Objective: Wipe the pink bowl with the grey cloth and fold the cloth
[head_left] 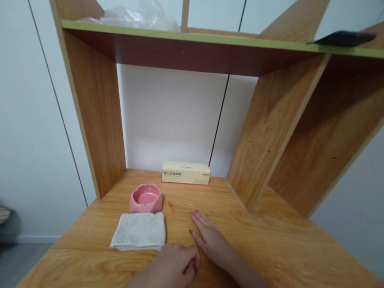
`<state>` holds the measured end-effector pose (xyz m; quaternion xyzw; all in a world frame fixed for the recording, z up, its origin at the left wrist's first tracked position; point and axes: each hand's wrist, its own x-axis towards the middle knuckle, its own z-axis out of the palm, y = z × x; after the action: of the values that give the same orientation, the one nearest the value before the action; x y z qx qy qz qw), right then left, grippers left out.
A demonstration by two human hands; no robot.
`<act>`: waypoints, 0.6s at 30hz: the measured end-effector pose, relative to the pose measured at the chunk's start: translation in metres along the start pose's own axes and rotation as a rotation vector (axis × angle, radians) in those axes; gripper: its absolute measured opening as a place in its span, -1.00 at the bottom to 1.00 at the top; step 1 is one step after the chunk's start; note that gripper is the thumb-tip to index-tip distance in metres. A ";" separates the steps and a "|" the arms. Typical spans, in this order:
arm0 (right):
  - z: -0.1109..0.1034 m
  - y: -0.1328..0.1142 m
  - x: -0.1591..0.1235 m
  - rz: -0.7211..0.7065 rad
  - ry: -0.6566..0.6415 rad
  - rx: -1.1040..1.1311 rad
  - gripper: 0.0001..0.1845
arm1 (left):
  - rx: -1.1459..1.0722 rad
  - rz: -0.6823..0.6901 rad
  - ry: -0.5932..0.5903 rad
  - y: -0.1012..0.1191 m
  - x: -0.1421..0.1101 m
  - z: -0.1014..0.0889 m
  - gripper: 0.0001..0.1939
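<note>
My right hand lies flat on the wooden desk, fingers stretched forward and together, holding nothing. My left hand rests beside it with its fingers curled under into a loose fist, and nothing shows in it. Just ahead of the left hand lies a folded grey-white cloth. Behind the cloth stands a pink ashtray-like dish. A long cream cardboard box lies at the back of the desk against the wall.
A wooden shelf spans overhead, with upright panels at left and slanted ones at right. Clear plastic wrap and a dark flat object sit on top of it. White wall panels stand behind.
</note>
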<state>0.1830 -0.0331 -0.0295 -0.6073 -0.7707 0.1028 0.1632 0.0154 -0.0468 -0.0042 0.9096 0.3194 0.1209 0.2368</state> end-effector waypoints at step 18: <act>0.002 0.003 0.001 -0.004 0.010 0.000 -0.43 | -0.012 0.001 -0.011 0.001 0.000 -0.001 -0.78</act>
<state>0.1849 -0.0317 -0.0329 -0.6062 -0.7712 0.0992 0.1672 0.0158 -0.0469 -0.0031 0.9090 0.3169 0.1178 0.2438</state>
